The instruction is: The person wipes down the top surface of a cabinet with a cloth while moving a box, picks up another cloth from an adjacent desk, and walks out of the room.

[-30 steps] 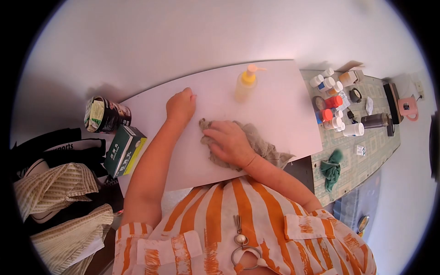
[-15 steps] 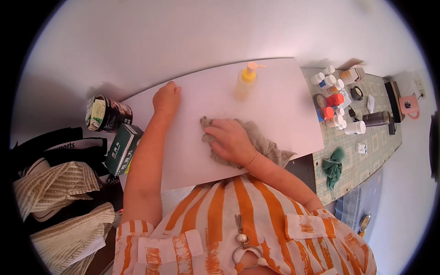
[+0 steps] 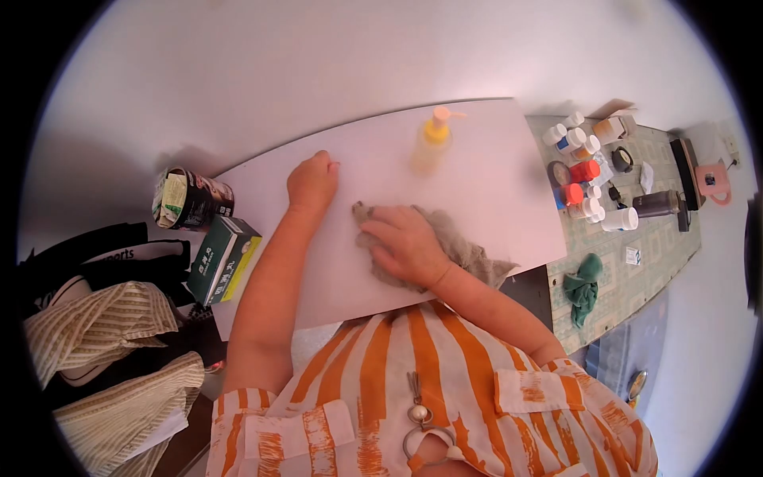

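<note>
My right hand [image 3: 407,248] lies on a crumpled grey-brown cloth [image 3: 469,254], its fingers bent over it and pressing it to a white tabletop [image 3: 493,175]. Part of the cloth trails out toward the right, near the front edge. Above the same tabletop, my left hand [image 3: 311,184] is closed in a fist; whatever may be inside its fingers is hidden. A pump bottle [image 3: 431,147] with a yellow collar and pale pump head stands behind the cloth, apart from both hands.
Left of the tabletop are a dark tub [image 3: 195,199] and a green box [image 3: 222,262]. Striped fabric [image 3: 103,322] hangs nearer me. To the right, a patterned table [image 3: 620,274] holds several pill bottles [image 3: 584,171], a dark thermos [image 3: 653,204] and a green cloth [image 3: 582,288].
My left fist has moved right and slightly toward me, away from the tabletop's back edge. My right hand and the cloth have barely shifted within the view.
</note>
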`<act>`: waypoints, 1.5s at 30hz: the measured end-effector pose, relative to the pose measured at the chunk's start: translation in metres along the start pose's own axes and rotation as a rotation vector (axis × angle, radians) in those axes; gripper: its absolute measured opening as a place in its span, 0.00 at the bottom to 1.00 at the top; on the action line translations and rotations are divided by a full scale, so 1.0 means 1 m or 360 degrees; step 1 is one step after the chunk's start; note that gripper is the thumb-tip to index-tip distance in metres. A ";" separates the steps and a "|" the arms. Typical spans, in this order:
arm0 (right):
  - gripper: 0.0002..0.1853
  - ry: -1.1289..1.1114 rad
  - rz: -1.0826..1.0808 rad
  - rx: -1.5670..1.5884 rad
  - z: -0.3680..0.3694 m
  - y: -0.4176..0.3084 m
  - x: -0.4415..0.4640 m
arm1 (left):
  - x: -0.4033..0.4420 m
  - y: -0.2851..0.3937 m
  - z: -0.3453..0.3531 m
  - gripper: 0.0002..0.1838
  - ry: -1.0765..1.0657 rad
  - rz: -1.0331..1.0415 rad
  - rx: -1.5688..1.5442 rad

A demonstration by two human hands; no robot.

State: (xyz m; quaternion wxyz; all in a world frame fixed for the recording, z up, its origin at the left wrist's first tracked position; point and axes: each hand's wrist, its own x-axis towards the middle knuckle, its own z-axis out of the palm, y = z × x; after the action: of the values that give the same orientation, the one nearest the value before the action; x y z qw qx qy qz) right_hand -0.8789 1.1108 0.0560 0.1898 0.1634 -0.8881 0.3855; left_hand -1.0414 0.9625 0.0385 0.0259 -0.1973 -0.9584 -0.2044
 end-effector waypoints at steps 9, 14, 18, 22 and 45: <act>0.20 0.0033 -0.0012 0.0011 0.000 0.001 0.001 | -0.006 0.012 -0.003 0.10 -0.0109 -0.0058 0.0098; 0.19 0.0020 -0.0008 -0.0002 -0.002 -0.001 0.000 | 0.009 -0.004 -0.010 0.11 -0.0038 -0.0156 0.0081; 0.20 0.0024 -0.0005 0.0010 0.000 0.001 -0.001 | 0.003 0.007 0.001 0.11 -0.0111 -0.0149 0.0050; 0.19 0.0022 -0.0010 -0.0008 -0.001 0.001 0.000 | 0.000 0.001 -0.006 0.11 -0.0084 -0.0119 0.0152; 0.20 -0.0012 0.0015 0.0025 -0.002 0.000 -0.001 | 0.029 -0.028 -0.011 0.11 0.0031 -0.0283 0.0053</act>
State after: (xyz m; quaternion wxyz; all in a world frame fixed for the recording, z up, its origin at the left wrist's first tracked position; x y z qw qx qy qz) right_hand -0.8775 1.1122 0.0564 0.1835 0.1621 -0.8864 0.3928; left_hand -1.0791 0.9449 0.0419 0.0203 -0.1088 -0.9751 -0.1919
